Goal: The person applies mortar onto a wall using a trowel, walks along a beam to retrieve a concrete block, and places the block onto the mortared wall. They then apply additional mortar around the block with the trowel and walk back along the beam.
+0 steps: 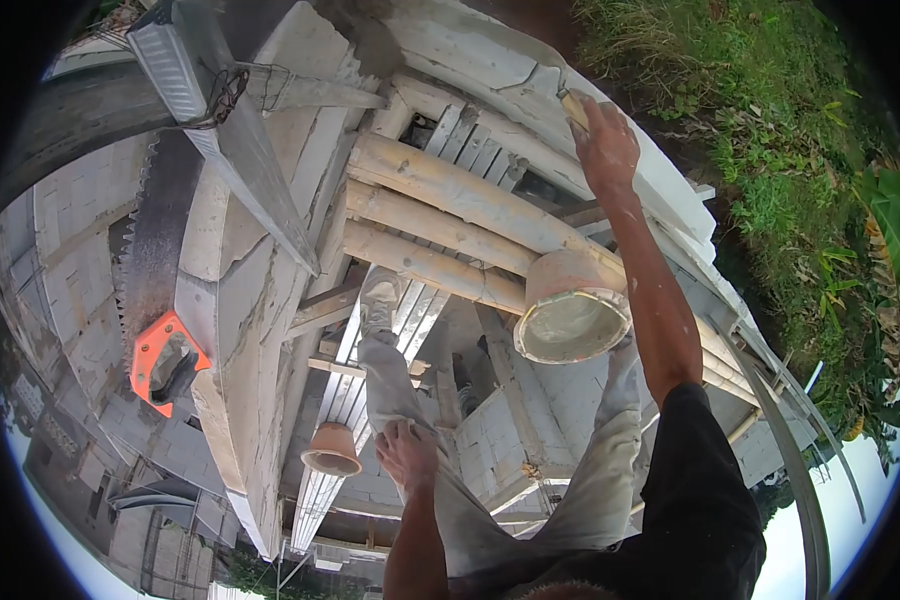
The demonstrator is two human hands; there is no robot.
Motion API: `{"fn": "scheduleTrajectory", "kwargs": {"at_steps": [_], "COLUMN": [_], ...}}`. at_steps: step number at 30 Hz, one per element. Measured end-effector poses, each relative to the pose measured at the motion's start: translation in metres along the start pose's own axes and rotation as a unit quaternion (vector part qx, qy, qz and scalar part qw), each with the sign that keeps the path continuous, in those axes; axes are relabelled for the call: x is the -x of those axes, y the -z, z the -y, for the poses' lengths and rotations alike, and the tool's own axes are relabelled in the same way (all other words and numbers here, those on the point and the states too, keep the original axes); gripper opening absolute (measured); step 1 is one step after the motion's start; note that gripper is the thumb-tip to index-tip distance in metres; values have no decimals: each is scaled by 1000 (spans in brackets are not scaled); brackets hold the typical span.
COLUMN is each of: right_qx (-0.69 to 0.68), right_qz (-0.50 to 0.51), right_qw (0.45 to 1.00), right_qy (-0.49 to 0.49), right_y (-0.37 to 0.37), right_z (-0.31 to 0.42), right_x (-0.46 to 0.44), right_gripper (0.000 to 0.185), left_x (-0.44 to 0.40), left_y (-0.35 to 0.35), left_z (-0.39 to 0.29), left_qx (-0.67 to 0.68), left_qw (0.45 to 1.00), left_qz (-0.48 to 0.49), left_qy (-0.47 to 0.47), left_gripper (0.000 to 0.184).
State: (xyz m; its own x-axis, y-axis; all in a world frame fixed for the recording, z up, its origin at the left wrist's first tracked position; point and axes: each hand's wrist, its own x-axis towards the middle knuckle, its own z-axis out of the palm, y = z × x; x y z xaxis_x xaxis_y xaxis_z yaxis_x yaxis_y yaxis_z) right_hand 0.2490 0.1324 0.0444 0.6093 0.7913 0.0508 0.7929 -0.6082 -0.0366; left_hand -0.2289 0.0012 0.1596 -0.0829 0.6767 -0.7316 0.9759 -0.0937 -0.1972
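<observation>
My right hand [610,150] is closed on a small hand tool with a tan, wood-like handle [575,108], held against the pale plastered wall top [660,170]. Its working end is too small to make out. Lower down, my left hand [407,452] lies on my dusty trouser leg at the knee, fingers spread and nothing in them. Beside my right forearm, a clay-coloured bucket [570,300] with wet grey mix inside stands on the bamboo poles [450,225]. A second, smaller bucket [332,450] is left of my left hand.
A handsaw with an orange handle [170,360] leans on the concrete wall at left. Near it a metal channel [220,130] slants down, bound with wire. My foot stands on metal strips [335,400], with gaps and a drop below. Grass [760,150] lies beyond the wall.
</observation>
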Motion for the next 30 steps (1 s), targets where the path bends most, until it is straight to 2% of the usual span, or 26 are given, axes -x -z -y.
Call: {"fn": "scheduleTrajectory", "kwargs": {"at_steps": [5,7,10,11,13,15,17,18,20,22,26,27,29,30], "right_qx": [-72,-42,-81,-78,-59,-73,-215,-227,-227,-223,-91,-90,36,50], "right_qz": [-66,41,-1,23,94,85,93,45,125,216,313,312,400,419], "right_qw": [995,998,997,996,990,985,938,944,920,871,912,911,879,868], "right_qy": [19,-14,-18,-31,-87,-133,-257,-237,-293,-380,-250,-254,-258,-262], "right_y": [9,-1,11,12,10,25,60,66,105,141,180,174,158,139], "right_z": [-5,-14,-19,-22,-41,-54,-58,-72,-91,-106,-120,-119,-109,-110], "right_x": [7,4,17,41,49,70,105,139,205,274,390,400,420,429], "right_gripper": [34,36,41,41,42,41,42,42,40,38,36,36,37,41], "left_x": [10,3,-2,7,-4,-1,4,1,-1,-1,-1,0,4,5], "left_y": [1,-2,-12,-4,-6,-3,-8,-8,-8,-4,-11,-14,-18,-16], "left_z": [10,0,2,7,-10,-5,4,1,-4,-9,-11,-11,-13,-16], "left_qx": [-18,-15,-7,-22,-21,-28,-50,-52,-59,-61,-68,-76,-84,-88], "left_qw": [1000,1000,1000,1000,1000,999,998,998,997,997,997,997,996,996], "left_qz": [9,-1,-8,10,21,42,43,36,39,39,38,26,16,21], "left_qy": [-2,-16,0,5,-8,7,-4,-5,-14,-5,-7,-9,-13,-9], "left_gripper": [27,27,28,29,30,31,30,30,30,35,32,31,31,31]}}
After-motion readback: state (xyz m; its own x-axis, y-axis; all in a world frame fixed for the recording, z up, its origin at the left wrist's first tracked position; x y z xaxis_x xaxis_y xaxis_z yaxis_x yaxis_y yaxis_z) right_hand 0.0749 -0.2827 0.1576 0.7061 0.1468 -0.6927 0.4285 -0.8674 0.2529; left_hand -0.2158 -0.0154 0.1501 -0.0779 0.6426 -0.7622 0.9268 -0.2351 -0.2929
